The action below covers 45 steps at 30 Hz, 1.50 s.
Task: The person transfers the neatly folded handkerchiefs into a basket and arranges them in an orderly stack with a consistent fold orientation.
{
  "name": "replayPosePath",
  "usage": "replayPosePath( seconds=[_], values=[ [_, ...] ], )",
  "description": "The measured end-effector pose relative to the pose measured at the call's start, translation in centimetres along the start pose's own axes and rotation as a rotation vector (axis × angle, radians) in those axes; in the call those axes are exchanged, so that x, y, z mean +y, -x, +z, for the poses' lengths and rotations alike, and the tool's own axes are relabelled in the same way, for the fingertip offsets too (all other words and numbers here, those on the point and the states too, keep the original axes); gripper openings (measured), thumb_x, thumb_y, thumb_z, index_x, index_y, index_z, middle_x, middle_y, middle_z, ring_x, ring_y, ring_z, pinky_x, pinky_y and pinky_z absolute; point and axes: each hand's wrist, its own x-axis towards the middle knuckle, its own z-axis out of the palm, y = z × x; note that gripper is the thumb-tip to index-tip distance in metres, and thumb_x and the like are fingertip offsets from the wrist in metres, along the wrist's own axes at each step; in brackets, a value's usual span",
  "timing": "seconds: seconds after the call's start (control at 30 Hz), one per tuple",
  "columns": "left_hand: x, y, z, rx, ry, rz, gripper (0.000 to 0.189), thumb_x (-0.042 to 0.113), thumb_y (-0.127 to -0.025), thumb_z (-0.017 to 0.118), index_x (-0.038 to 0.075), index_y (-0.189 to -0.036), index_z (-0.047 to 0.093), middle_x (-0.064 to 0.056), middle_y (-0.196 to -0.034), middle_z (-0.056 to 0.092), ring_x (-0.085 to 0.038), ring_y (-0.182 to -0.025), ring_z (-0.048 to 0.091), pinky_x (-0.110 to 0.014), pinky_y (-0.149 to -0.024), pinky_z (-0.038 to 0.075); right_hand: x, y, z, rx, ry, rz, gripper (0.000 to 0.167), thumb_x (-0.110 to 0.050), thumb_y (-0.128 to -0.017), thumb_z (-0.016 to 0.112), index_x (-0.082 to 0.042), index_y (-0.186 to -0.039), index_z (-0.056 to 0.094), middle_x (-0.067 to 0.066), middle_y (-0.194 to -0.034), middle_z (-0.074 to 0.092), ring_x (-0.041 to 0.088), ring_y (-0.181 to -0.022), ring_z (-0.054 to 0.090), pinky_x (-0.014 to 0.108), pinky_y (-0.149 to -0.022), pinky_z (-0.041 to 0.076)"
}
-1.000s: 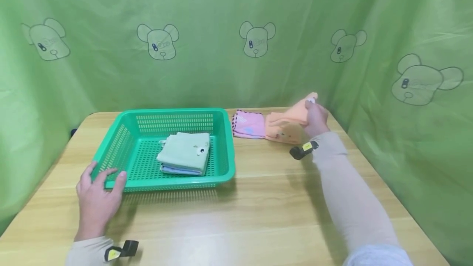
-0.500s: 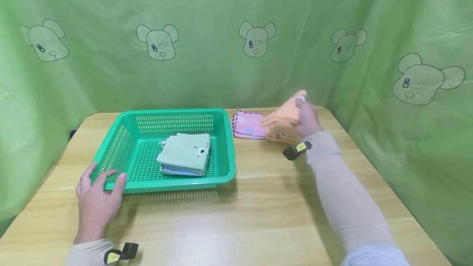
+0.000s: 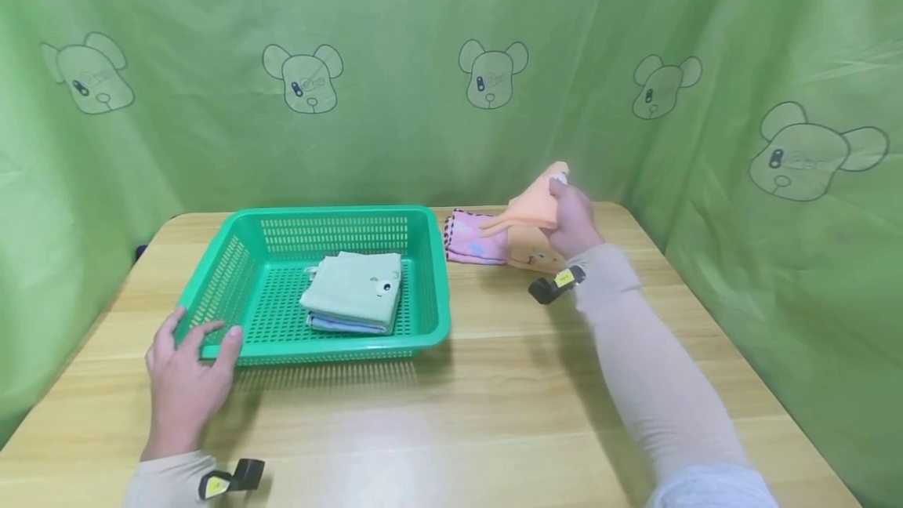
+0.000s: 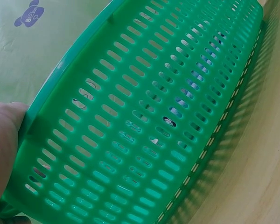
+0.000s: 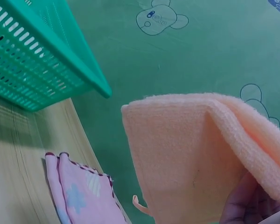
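In the head view my right hand (image 3: 574,218) grips a folded peach towel (image 3: 532,202) and holds it raised, its loose end reaching left over a pink towel (image 3: 469,237). Below it, an orange towel with a small face (image 3: 532,249) lies on the table, partly covered from view. The right wrist view shows the peach towel (image 5: 172,154) close up, its thick fold by my fingers. My left hand (image 3: 186,386) holds the near left corner of a green plastic basket (image 3: 324,347). Inside the basket, a pale green folded towel (image 3: 353,288) lies on a bluish one (image 3: 346,326).
The wooden table (image 3: 423,429) reaches back to a green curtain (image 3: 395,139) printed with bear heads, which also runs along both sides. The pink towel sits just right of the basket's right wall.
My right hand has moved left and slightly up with the peach towel, whose free end now hangs over the pink towel. The left hand and the basket stay put.
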Motion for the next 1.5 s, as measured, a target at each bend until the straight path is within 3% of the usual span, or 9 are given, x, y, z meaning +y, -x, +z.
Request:
replayPosePath(
  seconds=[0.37, 0.53, 0.67, 0.8, 1.07, 1.17, 1.33, 1.5],
  values=[
    [-0.1, -0.1, -0.1, 0.004, 0.006, -0.008, 0.052, 0.041, -0.098, 0.052, -0.001, -0.127, 0.055, -0.018, -0.159, 0.009, -0.050, -0.139, 0.009, -0.080, -0.095, 0.019, 0.4, 0.1, 1.4, -0.057, -0.026, 0.029, 0.047, -0.026, -0.104, 0.044, -0.013, -0.148, 0.032, 0.001, -0.130, 0.052, 0.012, -0.106, 0.056, 0.023, -0.085, 0.052],
    [-0.2, 0.0, 0.0, -0.001, 0.007, -0.018, 0.052, 0.041, -0.098, 0.052, -0.001, -0.128, 0.055, -0.018, -0.160, 0.009, -0.050, -0.139, 0.008, -0.081, -0.094, 0.019, 0.8, 0.3, 1.7, -0.062, -0.017, 0.041, 0.049, -0.024, -0.104, 0.044, -0.012, -0.149, 0.031, 0.004, -0.143, 0.045, 0.015, -0.118, 0.053, 0.023, -0.087, 0.052],
    [-0.2, 0.0, 0.1, 0.001, 0.007, -0.016, 0.052, 0.041, -0.098, 0.052, -0.001, -0.128, 0.055, -0.018, -0.159, 0.009, -0.050, -0.139, 0.008, -0.080, -0.094, 0.019, 1.1, 0.4, 2.1, -0.096, -0.038, 0.031, 0.051, -0.022, -0.104, 0.041, -0.009, -0.151, 0.027, 0.006, -0.145, 0.043, 0.018, -0.129, 0.047, 0.023, -0.090, 0.051],
    [-0.1, 0.0, 0.1, 0.004, 0.004, -0.005, 0.052, 0.041, -0.098, 0.052, -0.001, -0.127, 0.055, -0.019, -0.159, 0.010, -0.050, -0.139, 0.009, -0.080, -0.095, 0.018, 1.4, 0.5, 2.7, -0.097, -0.055, 0.035, 0.049, -0.021, -0.104, 0.043, -0.008, -0.149, 0.030, 0.005, -0.136, 0.049, 0.018, -0.124, 0.049, 0.023, -0.089, 0.051],
    [0.1, -0.1, 0.0, 0.006, -0.007, 0.003, 0.052, 0.041, -0.098, 0.052, -0.002, -0.127, 0.055, -0.019, -0.159, 0.010, -0.051, -0.138, 0.010, -0.080, -0.095, 0.019, 1.9, 0.8, 3.9, -0.129, -0.124, 0.046, 0.044, -0.017, -0.103, 0.044, -0.006, -0.145, 0.036, 0.004, -0.117, 0.056, 0.014, -0.096, 0.060, 0.022, -0.083, 0.053],
    [0.2, -0.2, -0.1, 0.006, -0.009, 0.004, 0.052, 0.041, -0.098, 0.052, -0.002, -0.127, 0.055, -0.019, -0.159, 0.010, -0.051, -0.138, 0.010, -0.080, -0.094, 0.020, 2.1, 0.8, 4.4, -0.133, -0.127, 0.047, 0.043, -0.017, -0.103, 0.045, -0.006, -0.143, 0.037, 0.004, -0.118, 0.056, 0.014, -0.099, 0.059, 0.022, -0.084, 0.053],
    [0.1, -0.1, -0.1, -0.001, -0.008, 0.001, 0.052, 0.041, -0.098, 0.052, -0.002, -0.128, 0.055, -0.020, -0.159, 0.009, -0.051, -0.139, 0.009, -0.080, -0.094, 0.019, 2.4, 0.9, 5.0, -0.131, -0.122, 0.061, 0.046, -0.018, -0.103, 0.045, -0.007, -0.146, 0.036, 0.006, -0.133, 0.052, 0.018, -0.121, 0.052, 0.027, -0.096, 0.048],
    [0.1, 0.0, 0.0, -0.001, 0.000, -0.002, 0.052, 0.041, -0.098, 0.052, -0.002, -0.127, 0.055, -0.020, -0.159, 0.009, -0.052, -0.138, 0.009, -0.080, -0.094, 0.019, 2.6, 1.0, 5.6, -0.142, -0.128, 0.065, 0.045, -0.018, -0.102, 0.046, -0.007, -0.145, 0.036, 0.004, -0.124, 0.055, 0.016, -0.111, 0.056, 0.026, -0.093, 0.049]
  ],
)
